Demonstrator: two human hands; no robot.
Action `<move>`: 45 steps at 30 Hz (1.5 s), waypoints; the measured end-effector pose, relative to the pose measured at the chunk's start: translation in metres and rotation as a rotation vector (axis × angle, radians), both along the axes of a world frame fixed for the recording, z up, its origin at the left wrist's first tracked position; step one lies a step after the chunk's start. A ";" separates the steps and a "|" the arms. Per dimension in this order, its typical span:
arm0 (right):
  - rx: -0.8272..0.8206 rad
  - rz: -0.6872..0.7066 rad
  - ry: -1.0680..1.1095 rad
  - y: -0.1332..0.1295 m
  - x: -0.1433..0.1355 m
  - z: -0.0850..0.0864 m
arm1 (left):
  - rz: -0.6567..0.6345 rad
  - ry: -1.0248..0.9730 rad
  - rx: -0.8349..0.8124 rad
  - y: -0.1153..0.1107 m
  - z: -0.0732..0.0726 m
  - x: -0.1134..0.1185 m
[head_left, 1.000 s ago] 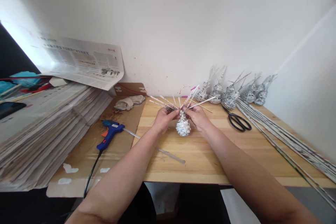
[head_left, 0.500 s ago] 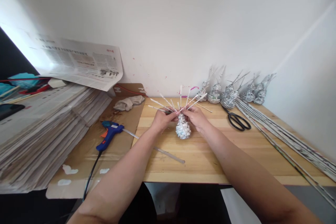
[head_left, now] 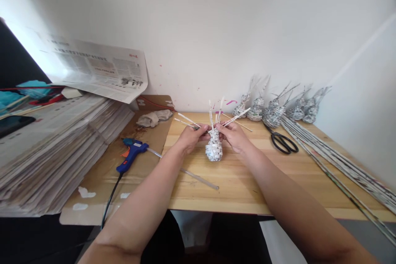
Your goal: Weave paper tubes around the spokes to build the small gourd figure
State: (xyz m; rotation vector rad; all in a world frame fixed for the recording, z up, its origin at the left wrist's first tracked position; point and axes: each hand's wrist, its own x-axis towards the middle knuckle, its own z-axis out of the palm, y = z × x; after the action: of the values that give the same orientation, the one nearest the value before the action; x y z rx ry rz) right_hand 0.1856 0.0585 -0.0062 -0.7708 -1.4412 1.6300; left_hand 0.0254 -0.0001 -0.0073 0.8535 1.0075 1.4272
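Between my two hands is a small gourd-shaped woven paper piece [head_left: 214, 151], made of rolled newspaper strips, with its round belly toward me. Several paper stick ends fan out from its neck, away from me. My left hand [head_left: 192, 136] is closed on the left side of the neck, thumb and fingers pinching at the base of the sticks. On the right side, my right hand [head_left: 232, 135] pinches the neck the same way, with sticks sticking out past its fingers. The far fingers of both hands are partly hidden.
Several similar woven gourds [head_left: 256, 112] line the wall, near black scissors [head_left: 284, 143] and a bundle of long paper rods [head_left: 334, 160]. At left, a blue glue gun [head_left: 132, 154] lies on cardboard [head_left: 93, 181] beside stacked newspapers [head_left: 71, 144]. A clear glue stick [head_left: 199, 179] lies in front.
The sticks have shifted: fewer spread to the left, and those in the middle stand closer together. The woven piece has turned slightly in my hands, which stay on its neck.
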 end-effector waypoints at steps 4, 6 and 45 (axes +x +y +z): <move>-0.018 0.019 0.056 0.002 0.002 0.002 | -0.091 -0.070 0.004 0.001 0.001 -0.005; -0.008 0.043 0.068 0.000 0.003 0.004 | -0.088 -0.086 0.004 0.001 0.002 -0.005; 0.648 -0.097 -0.239 -0.009 0.002 0.007 | 0.113 0.330 0.217 -0.009 0.013 0.011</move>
State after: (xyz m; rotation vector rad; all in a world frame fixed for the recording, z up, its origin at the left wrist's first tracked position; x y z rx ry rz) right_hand 0.1876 0.0490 0.0012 -0.6484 -1.9220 0.9198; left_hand 0.0364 -0.0090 0.0054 1.2369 1.1751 1.5419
